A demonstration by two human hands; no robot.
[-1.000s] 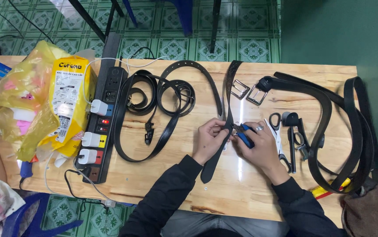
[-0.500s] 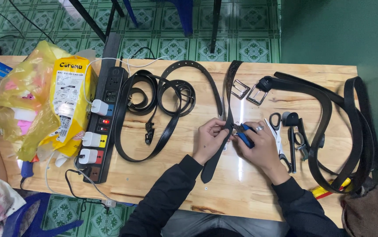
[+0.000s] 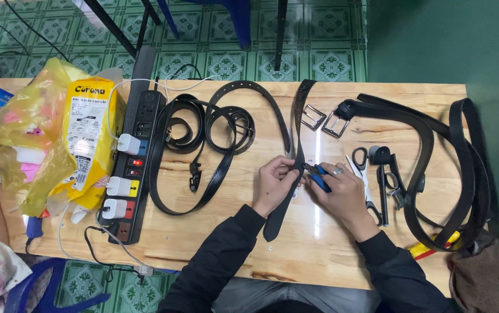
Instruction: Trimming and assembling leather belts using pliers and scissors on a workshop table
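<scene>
Bare wood lay open on the table (image 3: 319, 255) in front of the hands. To the right, scissors (image 3: 364, 174) and long black belts (image 3: 452, 174) blocked the way. To the left sat coiled belts (image 3: 215, 124) and a power strip (image 3: 136, 162).

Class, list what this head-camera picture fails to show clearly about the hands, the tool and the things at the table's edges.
- Working tip of the blue-handled tool: hidden between the left hand and right hand.
- Black belt where the tool meets it: covered by the fingers.
- Brown bag: cut off by the bottom edge.
- Contents of the yellow plastic bag: blurred by plastic.
</scene>
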